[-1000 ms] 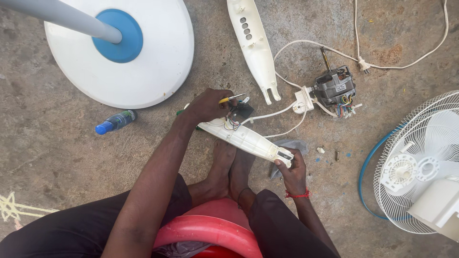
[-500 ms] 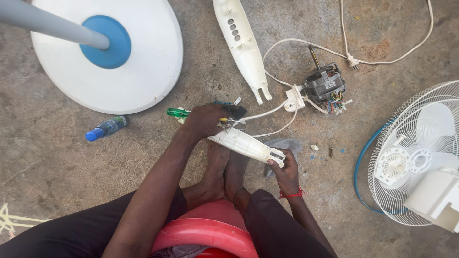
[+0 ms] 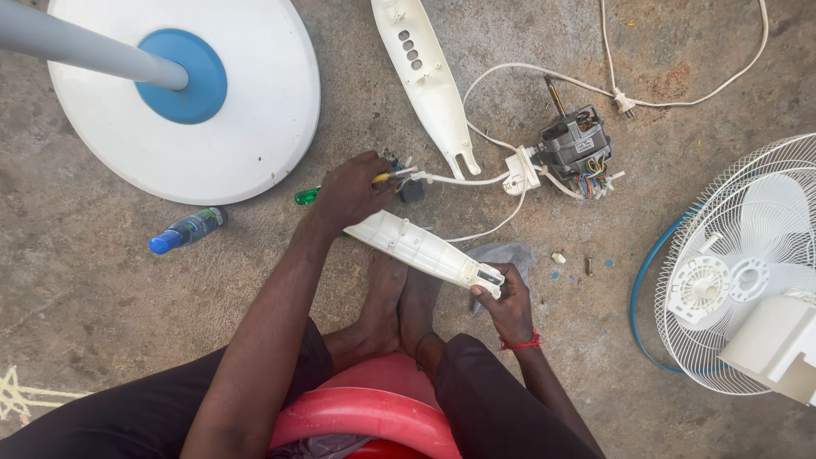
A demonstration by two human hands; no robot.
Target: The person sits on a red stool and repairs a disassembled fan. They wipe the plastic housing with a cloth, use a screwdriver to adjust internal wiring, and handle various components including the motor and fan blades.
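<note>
My left hand [image 3: 353, 191] grips a green-handled screwdriver [image 3: 308, 195]; my right hand [image 3: 508, 299] clasps the long white plastic fan housing [image 3: 421, 249].

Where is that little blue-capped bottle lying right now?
In the head view, the small bottle lies on its side on the concrete floor at the left, just below the round white fan base and left of the person's left hand.

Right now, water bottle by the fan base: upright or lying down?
Lying down. The small bottle rests on its side on the concrete floor, blue cap pointing lower left, just below the round white fan base.
</note>
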